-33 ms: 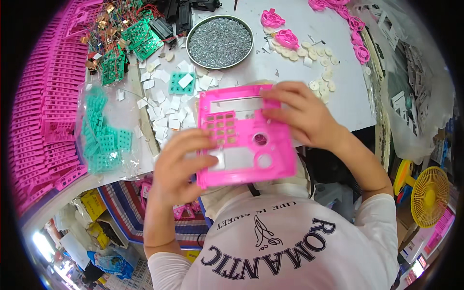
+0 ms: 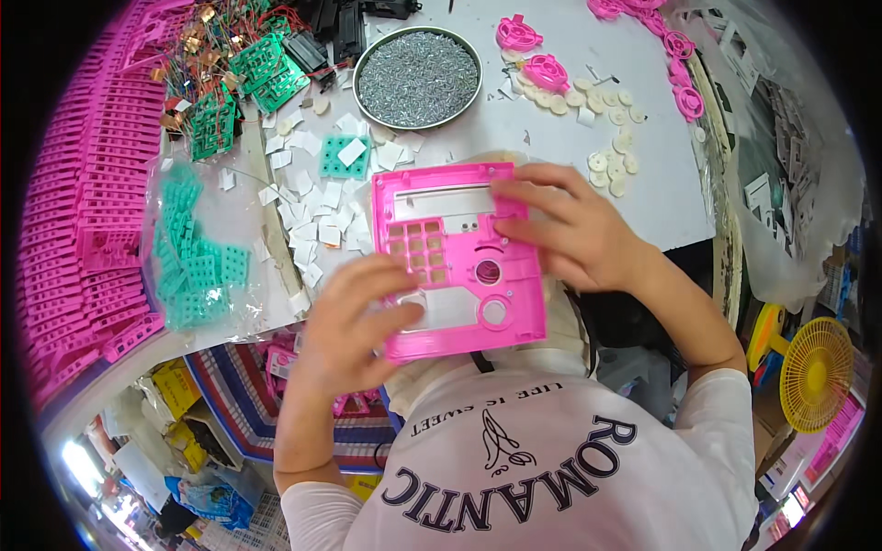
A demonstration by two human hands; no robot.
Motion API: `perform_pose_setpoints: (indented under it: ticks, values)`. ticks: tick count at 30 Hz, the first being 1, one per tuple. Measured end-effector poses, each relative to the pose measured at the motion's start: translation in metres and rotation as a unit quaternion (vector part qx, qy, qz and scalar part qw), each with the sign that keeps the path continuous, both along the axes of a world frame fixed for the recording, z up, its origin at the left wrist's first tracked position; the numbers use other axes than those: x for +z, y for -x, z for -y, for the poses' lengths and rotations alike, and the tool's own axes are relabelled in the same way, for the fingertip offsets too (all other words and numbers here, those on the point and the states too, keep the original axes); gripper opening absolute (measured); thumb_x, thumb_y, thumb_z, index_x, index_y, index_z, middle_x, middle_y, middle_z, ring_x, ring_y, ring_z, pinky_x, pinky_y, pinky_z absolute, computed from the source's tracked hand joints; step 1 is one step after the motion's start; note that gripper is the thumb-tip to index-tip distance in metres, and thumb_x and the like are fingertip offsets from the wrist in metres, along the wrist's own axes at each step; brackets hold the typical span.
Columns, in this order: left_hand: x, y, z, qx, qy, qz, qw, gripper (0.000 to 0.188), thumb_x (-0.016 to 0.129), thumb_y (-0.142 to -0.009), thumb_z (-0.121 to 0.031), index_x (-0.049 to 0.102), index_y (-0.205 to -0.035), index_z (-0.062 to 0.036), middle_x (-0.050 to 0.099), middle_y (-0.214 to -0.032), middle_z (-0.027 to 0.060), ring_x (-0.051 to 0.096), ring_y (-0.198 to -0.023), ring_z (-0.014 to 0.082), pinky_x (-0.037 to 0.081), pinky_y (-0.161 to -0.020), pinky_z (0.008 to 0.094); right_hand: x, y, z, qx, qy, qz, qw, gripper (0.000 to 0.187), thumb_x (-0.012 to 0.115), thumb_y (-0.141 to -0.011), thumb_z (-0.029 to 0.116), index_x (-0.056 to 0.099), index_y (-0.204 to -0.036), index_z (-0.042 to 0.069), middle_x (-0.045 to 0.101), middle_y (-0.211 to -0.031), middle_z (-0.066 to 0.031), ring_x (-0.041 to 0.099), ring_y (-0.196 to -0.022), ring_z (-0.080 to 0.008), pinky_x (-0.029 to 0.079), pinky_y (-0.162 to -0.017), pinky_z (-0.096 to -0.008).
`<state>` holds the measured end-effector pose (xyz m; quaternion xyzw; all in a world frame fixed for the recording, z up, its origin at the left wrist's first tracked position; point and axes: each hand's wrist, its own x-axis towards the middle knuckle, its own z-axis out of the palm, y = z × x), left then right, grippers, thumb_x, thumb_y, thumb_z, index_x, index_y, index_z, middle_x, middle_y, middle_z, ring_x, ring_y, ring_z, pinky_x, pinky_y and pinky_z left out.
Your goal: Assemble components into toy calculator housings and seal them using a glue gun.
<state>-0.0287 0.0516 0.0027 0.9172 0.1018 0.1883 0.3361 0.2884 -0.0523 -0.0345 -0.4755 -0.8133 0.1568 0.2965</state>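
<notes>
I hold a pink plastic casing panel (image 2: 516,275) over my lap at the table's near edge. It has a grid of small square openings, two wide window cut-outs and two round holes. My right hand (image 2: 581,230) grips its upper right edge, fingers laid over the face. My left hand (image 2: 354,317) is at the lower left side, its fingertips over the lower window and slightly blurred. A pale flat sheet (image 2: 450,310) shows in that window; whether it is fixed there I cannot tell. The left thumb is near the panel's bottom left corner.
Beyond the panel are white paper squares (image 2: 331,195), a teal rubber keypad (image 2: 344,157) and a round tray of small screws (image 2: 450,110). Left are bagged keypads (image 2: 197,266), green circuit boards (image 2: 266,73) and stacked pink casings (image 2: 96,184). Cream discs (image 2: 617,165) and pink parts (image 2: 545,73) lie right.
The pink panel has shifted slightly left and sits a little straighter. My left fingertips have moved a bit further over the lower window. My right hand keeps its hold.
</notes>
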Motion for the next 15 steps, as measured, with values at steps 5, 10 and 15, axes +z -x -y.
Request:
perform_pose_setpoints:
  ticks: [5, 10, 15]
  values:
    - [-0.024, 0.008, 0.037, 0.011, -0.020, -0.087, 0.996, 0.047, 0.078, -0.066, -0.020, 0.068, -0.111, -0.0133, 0.063, -0.126, 0.0114, 0.059, -0.119, 0.0354, 0.040, -0.107, 0.0575, -0.008, 0.002, 0.009, 0.021, 0.016, -0.008, 1.000, 0.056, 0.077, -0.073, 0.031, 0.066, -0.121, 0.003, 0.053, -0.148, -0.0145, 0.046, -0.135, -0.0449, 0.044, -0.109, -0.0501]
    - [-0.008, -0.002, 0.025, 0.011, -0.030, -0.158, 0.987, 0.048, 0.079, -0.069, -0.027, 0.067, -0.114, -0.0149, 0.059, -0.133, 0.0090, 0.054, -0.125, 0.0300, 0.027, -0.115, 0.0613, -0.004, 0.012, -0.001, -0.026, 0.044, 0.038, 0.998, 0.060, 0.080, -0.074, 0.031, 0.063, -0.124, 0.003, 0.050, -0.150, -0.0147, 0.044, -0.137, -0.0422, 0.045, -0.108, -0.0501]
    - [-0.009, -0.028, 0.036, 0.064, -0.027, -0.091, 0.993, 0.054, 0.080, -0.073, -0.033, 0.066, -0.121, -0.0111, 0.060, -0.131, 0.0079, 0.054, -0.126, 0.0290, 0.026, -0.115, 0.0597, -0.004, 0.021, 0.009, -0.040, 0.037, 0.038, 0.998, 0.051, 0.076, -0.080, 0.025, 0.063, -0.125, 0.003, 0.051, -0.148, -0.0183, 0.046, -0.133, -0.0450, 0.043, -0.109, -0.0507]
